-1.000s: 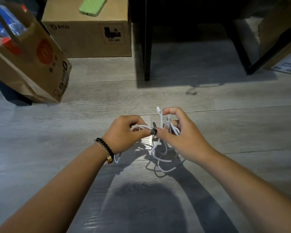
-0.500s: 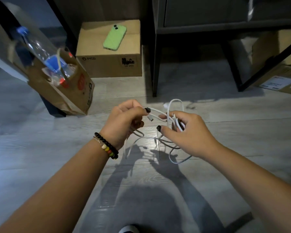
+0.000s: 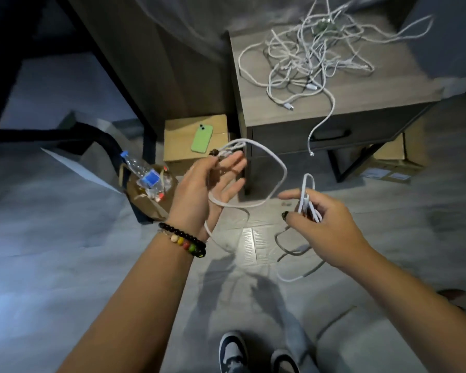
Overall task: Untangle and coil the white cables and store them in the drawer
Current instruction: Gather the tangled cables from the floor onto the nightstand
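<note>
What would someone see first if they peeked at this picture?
Probably the two hands in the middle: the left hand and the right hand stretch a looping white cable between them. Next, the messy heap of white cables on the grey wooden nightstand behind, and the bright green phone on a brown cardboard box.

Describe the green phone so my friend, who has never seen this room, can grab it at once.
Find the grey nightstand with tangled white cables on top. Just left of it, a cardboard box sits on the floor. The green phone lies face down on that box, the only bright green thing there.
</note>
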Available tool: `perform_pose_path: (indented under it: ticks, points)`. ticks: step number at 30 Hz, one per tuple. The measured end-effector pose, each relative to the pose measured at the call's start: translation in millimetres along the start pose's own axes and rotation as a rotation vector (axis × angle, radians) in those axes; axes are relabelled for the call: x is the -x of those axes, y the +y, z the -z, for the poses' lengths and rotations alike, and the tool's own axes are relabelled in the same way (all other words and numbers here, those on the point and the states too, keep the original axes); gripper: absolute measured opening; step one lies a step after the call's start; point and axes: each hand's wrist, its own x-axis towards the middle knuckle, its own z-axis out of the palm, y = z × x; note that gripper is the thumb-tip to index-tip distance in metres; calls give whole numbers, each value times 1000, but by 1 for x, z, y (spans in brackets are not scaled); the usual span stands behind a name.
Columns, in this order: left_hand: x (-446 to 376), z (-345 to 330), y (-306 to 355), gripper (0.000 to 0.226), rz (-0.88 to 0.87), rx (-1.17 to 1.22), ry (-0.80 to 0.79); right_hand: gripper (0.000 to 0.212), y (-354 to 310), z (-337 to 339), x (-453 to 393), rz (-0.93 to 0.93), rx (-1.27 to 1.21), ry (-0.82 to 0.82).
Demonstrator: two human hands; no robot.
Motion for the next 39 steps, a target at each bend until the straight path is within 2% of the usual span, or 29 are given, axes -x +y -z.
perform_pose_path:
  ticks: [5,8,12,17,20,23,25,31,39]
  points:
    - [44,-38,81,17,-105,-560,35,34,-93,18,17,37,-58,67]
    - [65,-50,116,21,-184,-833,46,36,-142,28,23,85,-46,62]
    - [87,-63,152,21,-291,-1074,52,34,-206,39,32,133,0,-18]
    - [107,-80,177,29,-341,-1283,286,24,-257,49,46,113,49,-96]
    - [121,-86,179,25,-367,-1320,344,22,-269,53,62,142,102,-69]
    - [137,-92,176,34,-408,-1334,341,37,-271,59,74,154,117,-2]
    - [143,-96,175,32,-455,-1328,335,40,-273,65,79,160,119,27]
    - [150,-124,177,32,-608,-1199,300,10,-280,85,78,135,200,78]
    - [109,-181,176,21,-546,-953,317,8,-284,143,42,104,153,99]
